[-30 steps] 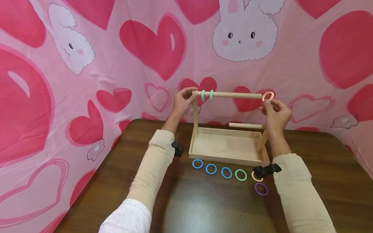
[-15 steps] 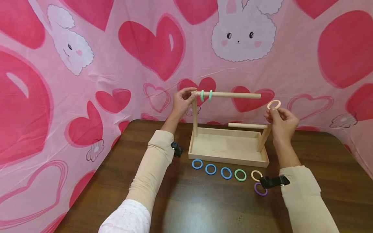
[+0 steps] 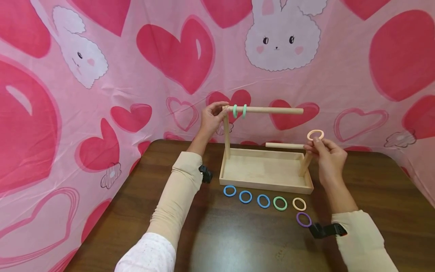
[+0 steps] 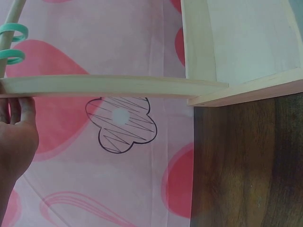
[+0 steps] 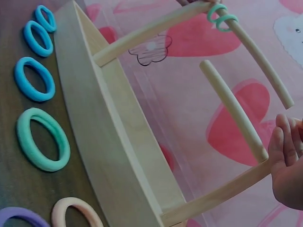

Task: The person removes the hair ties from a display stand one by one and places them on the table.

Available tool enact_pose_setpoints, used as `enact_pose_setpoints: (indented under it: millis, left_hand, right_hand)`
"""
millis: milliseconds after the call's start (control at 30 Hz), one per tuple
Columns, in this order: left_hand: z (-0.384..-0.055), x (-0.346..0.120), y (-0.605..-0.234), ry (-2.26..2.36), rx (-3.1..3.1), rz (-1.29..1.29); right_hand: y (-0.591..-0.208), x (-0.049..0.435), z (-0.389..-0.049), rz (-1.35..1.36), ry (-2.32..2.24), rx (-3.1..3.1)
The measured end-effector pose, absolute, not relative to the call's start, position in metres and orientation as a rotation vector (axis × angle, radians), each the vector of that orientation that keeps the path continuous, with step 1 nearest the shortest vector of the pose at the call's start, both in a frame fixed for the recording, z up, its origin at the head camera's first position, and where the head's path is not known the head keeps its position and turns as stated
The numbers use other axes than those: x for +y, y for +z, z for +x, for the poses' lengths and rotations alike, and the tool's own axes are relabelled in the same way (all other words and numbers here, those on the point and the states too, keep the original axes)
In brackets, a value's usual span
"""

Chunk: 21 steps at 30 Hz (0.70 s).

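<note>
Peach in colour, a small ring sits pinched between the thumb and fingers of a person's right hand, near the top of a wooden rack's shorter post. The left hand grips the top of the taller post, beside two mint-green rings threaded on the upper dowel. Blue rings, a green ring, a pale-yellow ring and a purple ring lie before the tray.

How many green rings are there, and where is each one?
3. One green ring and a second green ring hang on the upper bar; a third green ring lies on the table in front of the tray. No others show.
</note>
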<state>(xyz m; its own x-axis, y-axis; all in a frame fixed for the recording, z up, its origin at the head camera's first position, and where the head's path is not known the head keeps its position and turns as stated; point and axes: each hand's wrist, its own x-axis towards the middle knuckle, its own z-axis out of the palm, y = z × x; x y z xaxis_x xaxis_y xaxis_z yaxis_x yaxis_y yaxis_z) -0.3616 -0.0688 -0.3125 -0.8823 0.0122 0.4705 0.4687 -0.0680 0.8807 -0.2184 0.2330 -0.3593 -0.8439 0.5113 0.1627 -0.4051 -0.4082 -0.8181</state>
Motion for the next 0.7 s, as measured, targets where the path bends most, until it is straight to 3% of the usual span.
enact_pose_setpoints:
  millis: [400,700]
  left_hand:
    - [-0.360,-0.069,-0.312,-2.013,-1.896,-0.524]
    - [-0.361,-0.069,-0.311,-2.014,-1.896,-0.516]
  right_hand:
    - [-0.375,0.229,-0.196,0.091,2.491,-1.259]
    - [-0.390,0.229,-0.185,0.076,2.620,-1.264]
